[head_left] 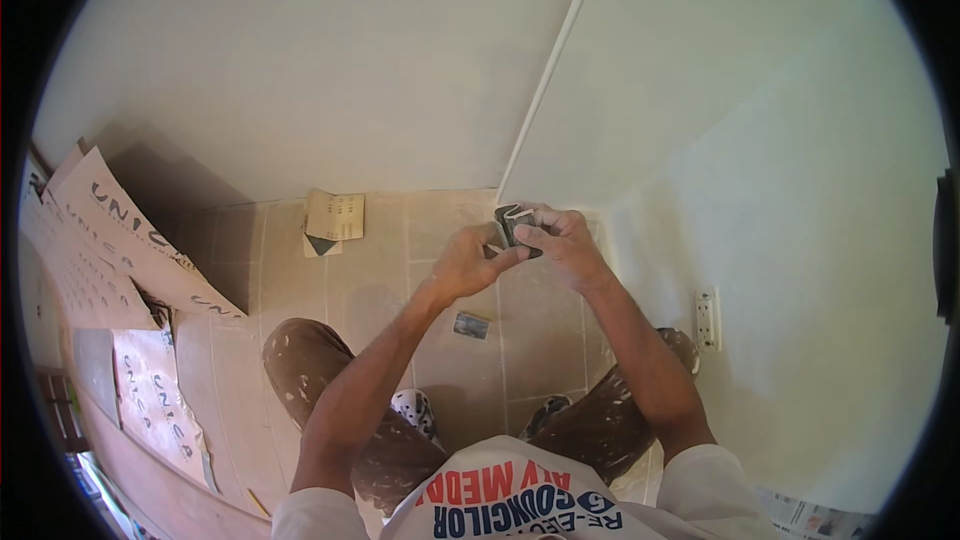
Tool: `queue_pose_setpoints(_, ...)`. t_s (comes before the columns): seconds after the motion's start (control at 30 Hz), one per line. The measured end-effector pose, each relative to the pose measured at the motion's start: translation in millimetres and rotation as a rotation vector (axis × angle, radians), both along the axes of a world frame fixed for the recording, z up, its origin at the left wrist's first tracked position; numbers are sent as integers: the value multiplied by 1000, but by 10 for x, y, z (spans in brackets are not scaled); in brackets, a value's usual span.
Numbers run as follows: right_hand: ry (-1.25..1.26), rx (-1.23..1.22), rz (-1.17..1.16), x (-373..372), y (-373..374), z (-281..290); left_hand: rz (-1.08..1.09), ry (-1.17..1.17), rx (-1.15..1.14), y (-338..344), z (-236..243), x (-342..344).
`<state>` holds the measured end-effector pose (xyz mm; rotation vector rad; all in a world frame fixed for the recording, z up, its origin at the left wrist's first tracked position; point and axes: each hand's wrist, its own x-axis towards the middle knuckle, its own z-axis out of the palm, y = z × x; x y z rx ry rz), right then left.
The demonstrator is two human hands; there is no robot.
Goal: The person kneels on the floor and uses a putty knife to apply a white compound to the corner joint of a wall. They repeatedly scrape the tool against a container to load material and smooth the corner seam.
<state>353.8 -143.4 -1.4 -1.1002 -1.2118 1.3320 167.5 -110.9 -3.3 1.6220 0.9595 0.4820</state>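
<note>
Between both hands, in front of the wall corner, is a small dark piece of sandpaper (519,223), which looks folded. My left hand (474,259) pinches its lower left side between thumb and fingers. From the other side, my right hand (561,239) grips it, with the thumb lying across its face. A pale strip or edge shows at its top; I cannot tell whether it is part of the same piece. On the floor below my hands lies a small grey rectangular block or folded piece (471,325).
A tan sandpaper sheet (335,218) with a dark corner lies by the far wall. Printed cardboard sheets (140,230) lean at the left. A white pipe (552,65) runs up the corner. A white power outlet (707,319) sits low on the right wall; newspaper (815,517) lies lower right.
</note>
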Motion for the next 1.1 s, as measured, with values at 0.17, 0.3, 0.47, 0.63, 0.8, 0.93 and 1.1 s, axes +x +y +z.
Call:
queue_pose_setpoints(0.17, 19, -122, -45, -14, -2, 178, 1, -247, -80, 105, -169, -137)
queue_pose_setpoints(0.3, -103, -127, -114, 270, 35, 38, -53, -298, -114, 275, -178, -296)
queue_pose_setpoints(0.47, -21, -83, -167, 150, 14, 126, -18, -312, -68, 238, -1, -322)
queue_pose_setpoints(0.63, -108, -88, -124, 200, 31, 150, -1, -227, 55, 227, 12, -285)
queue_pose_setpoints(0.8, -175, -108, -51, 21, -5, 260, 34, 38, 332, 228, -33, -187)
queue_pose_setpoints(0.93, -311, -166, -55, -40, -44, 246, 40, 251, 482, 65, 66, -140)
queue_pose_setpoints(1.1, -533, -145, -3, 59, 8, -41, -32, 209, 462, 70, 128, -204)
